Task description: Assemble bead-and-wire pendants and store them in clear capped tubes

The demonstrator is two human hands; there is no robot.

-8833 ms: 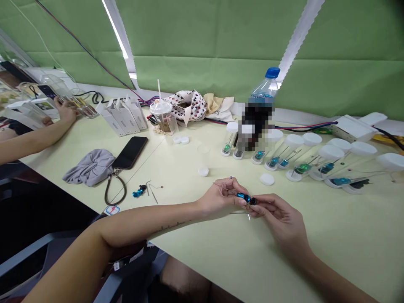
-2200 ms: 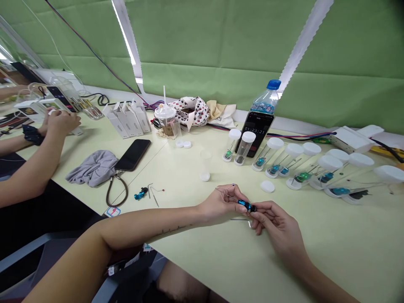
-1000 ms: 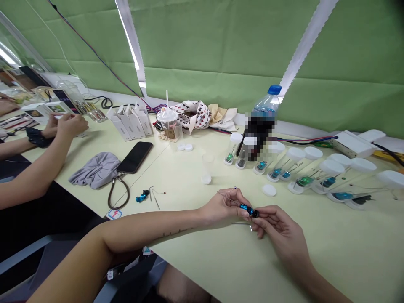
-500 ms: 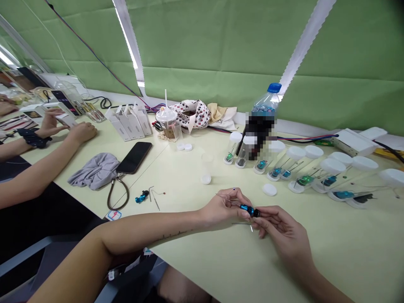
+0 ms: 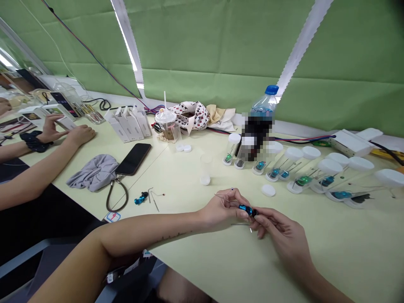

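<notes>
Between my two hands is a small blue-and-black metal part point(image 5: 245, 208). My left hand point(image 5: 221, 210) is closed on its blue side, and thin wire-like rods also stick out between those fingers. My right hand point(image 5: 282, 229) pinches the black end with thumb and fingertips. Under the hands, a thin bent metal rod point(image 5: 241, 224) lies on the table, partly hidden. Farther left lies a similar blue-and-black part point(image 5: 140, 198) beside thin bent rods point(image 5: 154, 201). A clear tube with a white base point(image 5: 205, 180) stands beyond my left hand, and a white cap point(image 5: 268, 190) lies beyond my right.
Several capped clear tubes point(image 5: 304, 181) with blue or green parts stand at the right, near a bottle point(image 5: 264, 105). On the left are a phone point(image 5: 134, 159), grey cloth point(image 5: 94, 171), white boxes point(image 5: 129, 126) and a co-worker's hands point(image 5: 80, 134). A drink cup point(image 5: 166, 122) stands behind.
The view has shifted very slightly. Both hands keep their hold on the blue-and-black part, with hardly any movement of the fingers.
</notes>
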